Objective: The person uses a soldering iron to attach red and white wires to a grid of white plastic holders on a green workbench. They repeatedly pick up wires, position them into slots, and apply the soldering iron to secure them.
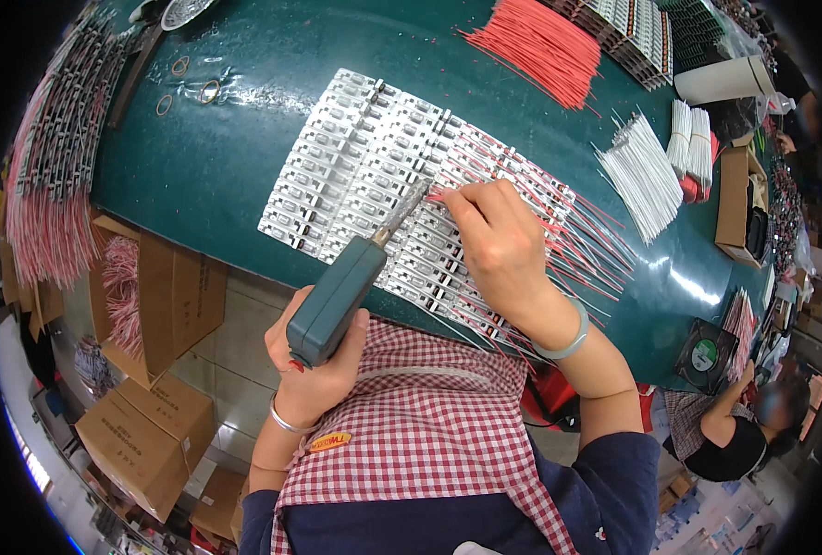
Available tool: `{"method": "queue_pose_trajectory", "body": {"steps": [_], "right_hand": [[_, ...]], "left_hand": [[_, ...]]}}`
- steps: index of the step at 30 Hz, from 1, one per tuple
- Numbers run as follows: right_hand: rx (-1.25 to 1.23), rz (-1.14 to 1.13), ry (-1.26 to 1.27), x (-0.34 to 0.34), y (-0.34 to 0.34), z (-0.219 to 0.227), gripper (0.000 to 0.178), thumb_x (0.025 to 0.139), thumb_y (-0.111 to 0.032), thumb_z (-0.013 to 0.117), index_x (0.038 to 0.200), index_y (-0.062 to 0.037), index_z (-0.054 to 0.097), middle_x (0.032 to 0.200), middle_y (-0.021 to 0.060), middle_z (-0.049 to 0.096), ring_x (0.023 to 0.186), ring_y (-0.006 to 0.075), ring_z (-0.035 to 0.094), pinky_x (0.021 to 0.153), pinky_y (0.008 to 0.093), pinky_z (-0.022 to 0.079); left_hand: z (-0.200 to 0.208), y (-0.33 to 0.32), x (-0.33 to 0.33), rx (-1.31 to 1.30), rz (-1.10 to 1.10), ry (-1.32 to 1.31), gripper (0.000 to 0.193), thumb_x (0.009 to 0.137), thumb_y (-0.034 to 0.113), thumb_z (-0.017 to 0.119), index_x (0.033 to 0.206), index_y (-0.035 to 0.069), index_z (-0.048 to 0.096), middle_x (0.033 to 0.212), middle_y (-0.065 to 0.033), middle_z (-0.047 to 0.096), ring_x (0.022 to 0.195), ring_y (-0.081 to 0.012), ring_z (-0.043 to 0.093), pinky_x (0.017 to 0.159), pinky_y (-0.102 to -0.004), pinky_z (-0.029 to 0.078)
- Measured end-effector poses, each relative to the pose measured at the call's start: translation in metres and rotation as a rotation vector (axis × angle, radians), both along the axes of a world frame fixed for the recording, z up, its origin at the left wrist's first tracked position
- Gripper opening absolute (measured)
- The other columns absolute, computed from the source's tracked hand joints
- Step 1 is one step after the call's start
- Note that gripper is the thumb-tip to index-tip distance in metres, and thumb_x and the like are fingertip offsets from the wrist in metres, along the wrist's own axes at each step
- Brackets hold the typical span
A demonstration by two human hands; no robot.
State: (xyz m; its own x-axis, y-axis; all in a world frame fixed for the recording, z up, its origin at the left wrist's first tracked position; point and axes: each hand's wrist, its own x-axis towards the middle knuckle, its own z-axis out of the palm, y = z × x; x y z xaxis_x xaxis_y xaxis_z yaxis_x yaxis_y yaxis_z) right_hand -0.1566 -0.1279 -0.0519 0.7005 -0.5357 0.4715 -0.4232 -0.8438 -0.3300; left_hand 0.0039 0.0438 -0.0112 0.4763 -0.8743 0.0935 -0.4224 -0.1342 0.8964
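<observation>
My left hand [323, 388] is wrapped round the dark green body of a soldering gun [337, 301]. The gun's metal tip reaches up and right to a panel of white parts [337, 157], laid in rows on the table. Close to that tip, the thumb and fingers of my right hand [503, 245] pinch the end of a red wire [436, 195]. Rows on the panel's right side carry red and white wires [596, 245] that trail off to the right, partly under my right hand and wrist. Whether the tip touches the wire I cannot tell.
On the green table [216, 166] lie red wires [540, 51], white wires [642, 176] and rubber bands [210, 91]. Wired strips [59, 157] hang over the left edge. Cardboard boxes [147, 435] stand below left. Another person [735, 421] sits at the right.
</observation>
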Motion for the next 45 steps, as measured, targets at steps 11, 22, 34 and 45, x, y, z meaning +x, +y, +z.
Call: {"method": "queue_pose_trajectory", "body": {"steps": [11, 22, 34, 45], "right_hand": [[-0.009, -0.013, 0.014, 0.003, 0.001, 0.002, 0.025, 0.071, 0.0, 0.066, 0.096, 0.0055, 0.067, 0.088, 0.0105, 0.059, 0.081, 0.0242, 0.058, 0.065, 0.0338, 0.05], [-0.013, 0.003, -0.019, 0.001, 0.001, 0.0, 0.027, 0.071, 0.0, 0.066, 0.098, 0.0049, 0.066, 0.09, 0.0106, 0.06, 0.081, 0.0245, 0.058, 0.065, 0.0341, 0.05], [-0.007, 0.011, -0.022, 0.0, 0.01, -0.001, 0.027, 0.071, -0.001, 0.067, 0.098, 0.0038, 0.067, 0.089, 0.0092, 0.06, 0.08, 0.0229, 0.058, 0.063, 0.0333, 0.05], [-0.021, 0.018, 0.008, 0.001, 0.011, 0.001, 0.028, 0.071, 0.0, 0.066, 0.098, 0.0061, 0.067, 0.09, 0.0106, 0.06, 0.082, 0.0239, 0.057, 0.064, 0.0335, 0.05]], "left_hand": [[0.002, 0.002, 0.001, 0.064, -0.017, -0.046, 0.016, 0.077, -0.002, 0.075, 0.091, -0.004, 0.068, 0.084, -0.0088, 0.066, 0.066, -0.0146, 0.063, 0.058, -0.0253, 0.049], [-0.005, 0.013, 0.001, -0.023, 0.07, -0.053, 0.018, 0.077, 0.003, 0.077, 0.094, -0.002, 0.071, 0.086, -0.0109, 0.069, 0.067, -0.0172, 0.066, 0.059, -0.0265, 0.052], [0.001, 0.016, 0.004, 0.063, -0.008, -0.07, 0.02, 0.074, -0.003, 0.075, 0.093, -0.006, 0.07, 0.09, -0.015, 0.07, 0.07, -0.0205, 0.068, 0.063, -0.0283, 0.054], [0.002, 0.016, 0.002, 0.109, -0.023, -0.024, 0.016, 0.076, -0.004, 0.074, 0.091, -0.005, 0.068, 0.089, -0.0123, 0.068, 0.071, -0.0192, 0.067, 0.062, -0.0283, 0.052]]}}
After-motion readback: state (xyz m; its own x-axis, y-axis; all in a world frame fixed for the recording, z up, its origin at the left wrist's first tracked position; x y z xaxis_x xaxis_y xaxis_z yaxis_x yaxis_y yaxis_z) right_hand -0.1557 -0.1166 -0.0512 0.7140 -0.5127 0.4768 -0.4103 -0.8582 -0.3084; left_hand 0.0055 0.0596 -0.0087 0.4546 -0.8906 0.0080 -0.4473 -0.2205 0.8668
